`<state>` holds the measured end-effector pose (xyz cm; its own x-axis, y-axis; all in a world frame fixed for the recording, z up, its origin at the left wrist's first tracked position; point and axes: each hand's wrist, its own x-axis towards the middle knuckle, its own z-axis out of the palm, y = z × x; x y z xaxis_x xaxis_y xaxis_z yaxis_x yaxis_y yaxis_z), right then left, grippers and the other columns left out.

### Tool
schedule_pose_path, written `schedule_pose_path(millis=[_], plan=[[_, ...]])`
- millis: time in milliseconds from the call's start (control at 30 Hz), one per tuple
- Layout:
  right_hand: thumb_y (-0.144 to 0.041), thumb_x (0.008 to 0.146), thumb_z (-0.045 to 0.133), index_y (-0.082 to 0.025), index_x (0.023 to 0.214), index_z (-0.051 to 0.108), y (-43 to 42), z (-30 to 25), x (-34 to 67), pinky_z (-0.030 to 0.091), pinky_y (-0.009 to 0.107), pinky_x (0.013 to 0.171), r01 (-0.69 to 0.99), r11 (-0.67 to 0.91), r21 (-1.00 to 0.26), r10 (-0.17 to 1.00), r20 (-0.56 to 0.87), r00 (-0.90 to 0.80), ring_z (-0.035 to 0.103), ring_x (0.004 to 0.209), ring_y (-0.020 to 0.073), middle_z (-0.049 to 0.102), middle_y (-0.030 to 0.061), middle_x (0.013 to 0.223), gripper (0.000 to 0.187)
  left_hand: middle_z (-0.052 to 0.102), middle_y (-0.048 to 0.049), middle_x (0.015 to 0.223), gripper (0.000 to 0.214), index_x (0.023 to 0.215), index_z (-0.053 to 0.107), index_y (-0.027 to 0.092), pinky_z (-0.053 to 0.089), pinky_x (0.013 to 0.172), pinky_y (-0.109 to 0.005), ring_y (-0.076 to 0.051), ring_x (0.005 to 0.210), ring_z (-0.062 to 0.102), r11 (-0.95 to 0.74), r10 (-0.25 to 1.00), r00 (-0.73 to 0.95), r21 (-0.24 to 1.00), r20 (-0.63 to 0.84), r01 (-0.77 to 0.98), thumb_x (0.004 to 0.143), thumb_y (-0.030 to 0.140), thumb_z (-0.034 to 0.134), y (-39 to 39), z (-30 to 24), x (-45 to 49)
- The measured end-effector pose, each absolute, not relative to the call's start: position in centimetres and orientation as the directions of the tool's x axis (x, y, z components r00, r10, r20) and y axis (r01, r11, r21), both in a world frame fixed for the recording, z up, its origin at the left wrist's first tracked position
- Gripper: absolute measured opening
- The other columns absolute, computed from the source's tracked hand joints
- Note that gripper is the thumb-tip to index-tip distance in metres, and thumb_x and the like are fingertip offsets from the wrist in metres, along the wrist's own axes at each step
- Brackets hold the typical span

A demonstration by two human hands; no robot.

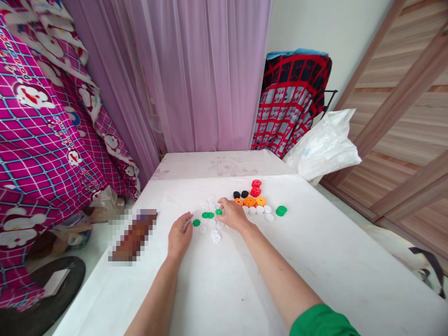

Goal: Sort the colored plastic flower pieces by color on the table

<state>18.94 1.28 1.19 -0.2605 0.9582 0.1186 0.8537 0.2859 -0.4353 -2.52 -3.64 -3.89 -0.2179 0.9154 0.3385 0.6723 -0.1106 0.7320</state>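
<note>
My right hand [233,214] reaches over the small plastic snowflake discs, its thumb and finger closed on a green snowflake disc [219,212]. My left hand [180,236] rests on the table with thumb and forefinger apart, beside another green disc [196,223]. Between the hands lies a green pair [207,215] of discs, overlapping. Loose white discs [216,236] are spread around and below them, with more white ones [210,202] behind. Part of the white group is hidden under my right hand.
Right of my hands, orange discs [249,201], red discs [256,187], two black discs [236,194] and white discs [260,210] sit close together. Further right are green discs [281,211]. A blurred brown object [135,237] lies at the left edge of the white table [217,289].
</note>
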Motion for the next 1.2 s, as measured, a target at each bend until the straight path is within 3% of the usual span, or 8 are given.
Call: schedule_pose_path(millis=[133, 300, 400, 567, 900, 1100, 1200], plan=[[-0.021, 0.073, 0.063, -0.024, 0.113, 0.054, 0.2, 1.6, 23.2, 0.042, 0.027, 0.078, 0.851, 0.223, -0.475, 0.965, 0.229, -0.125, 0.06, 0.095, 0.017, 0.068, 0.0007, 0.102, 0.041, 0.07, -0.0042, 0.115, 0.031, 0.107, 0.066, 0.023, 0.048, 0.099, -0.04, -0.021, 0.108, 0.063, -0.125, 0.917, -0.206, 0.735, 0.343, 0.667, 0.082, 0.024, 0.048, -3.7, -4.1, -2.7], [-0.032, 0.073, 0.062, -0.025, 0.115, 0.051, -0.7, 2.2, 32.8, 0.043, 0.028, 0.074, 0.882, -0.037, -0.47, 0.933, 0.299, 0.199, 0.061, 0.089, 0.0182, 0.068, 0.0003, 0.098, 0.044, 0.069, -0.0034, 0.117, 0.03, 0.107, 0.066, 0.024, 0.048, 0.099, -0.039, -0.021, 0.108, 0.063, -0.127, 0.92, -0.2, 0.738, 0.338, 0.662, 0.081, 0.024, 0.05, -3.5, -4.2, -2.8], [-0.036, 0.072, 0.062, -0.026, 0.114, 0.052, -0.9, 2.3, 37.3, 0.042, 0.028, 0.069, 0.888, -0.168, -0.428, 0.913, 0.273, 0.304, 0.062, 0.087, 0.0191, 0.069, -0.0003, 0.097, 0.044, 0.069, -0.0038, 0.117, 0.031, 0.107, 0.066, 0.024, 0.047, 0.1, -0.039, -0.021, 0.109, 0.063, -0.126, 0.923, -0.194, 0.737, 0.332, 0.664, 0.081, 0.024, 0.05, -3.4, -4.2, -2.8], [-0.035, 0.073, 0.06, -0.026, 0.115, 0.052, -0.9, 1.9, 39.6, 0.041, 0.028, 0.066, 0.912, -0.216, -0.348, 0.939, 0.181, 0.292, 0.063, 0.084, 0.0184, 0.07, -0.0013, 0.099, 0.044, 0.069, -0.0053, 0.117, 0.031, 0.108, 0.065, 0.022, 0.048, 0.1, -0.039, -0.021, 0.11, 0.063, -0.123, 0.927, -0.184, 0.729, 0.327, 0.673, 0.082, 0.026, 0.048, -3.3, -4.2, -2.9], [-0.035, 0.073, 0.061, -0.025, 0.116, 0.055, -0.7, 1.6, 39.0, 0.043, 0.029, 0.07, 0.934, -0.185, -0.306, 0.944, 0.208, 0.256, 0.062, 0.083, 0.0184, 0.069, 0.0007, 0.1, 0.045, 0.068, -0.0048, 0.12, 0.031, 0.107, 0.066, 0.023, 0.048, 0.099, -0.04, -0.022, 0.11, 0.062, -0.123, 0.928, -0.169, 0.7, 0.333, 0.703, 0.082, 0.026, 0.049, -3.3, -4.4, -3.1], [-0.028, 0.082, 0.051, -0.025, 0.106, 0.063, -1.9, 1.9, 36.8, 0.044, 0.028, 0.073, 0.932, -0.089, -0.351, 0.915, 0.341, 0.216, 0.062, 0.086, 0.018, 0.07, 0.0019, 0.095, 0.028, 0.069, -0.0048, 0.118, 0.03, 0.106, 0.066, 0.023, 0.048, 0.1, -0.04, -0.021, 0.109, 0.063, -0.123, 0.918, -0.201, 0.729, 0.341, 0.673, 0.082, 0.026, 0.049, -3.2, -4.6, -3.1], [-0.024, 0.084, 0.048, -0.025, 0.094, 0.067, -2.0, 2.1, 32.5, 0.043, 0.027, 0.075, 0.925, 0.044, -0.376, 0.927, 0.36, 0.102, 0.062, 0.086, 0.0169, 0.07, 0.0013, 0.093, 0.021, 0.069, -0.0054, 0.117, 0.031, 0.107, 0.066, 0.023, 0.047, 0.1, -0.04, -0.021, 0.109, 0.063, -0.129, 0.914, -0.216, 0.752, 0.342, 0.647, 0.082, 0.026, 0.048, -3.2, -4.6, -3.0]])
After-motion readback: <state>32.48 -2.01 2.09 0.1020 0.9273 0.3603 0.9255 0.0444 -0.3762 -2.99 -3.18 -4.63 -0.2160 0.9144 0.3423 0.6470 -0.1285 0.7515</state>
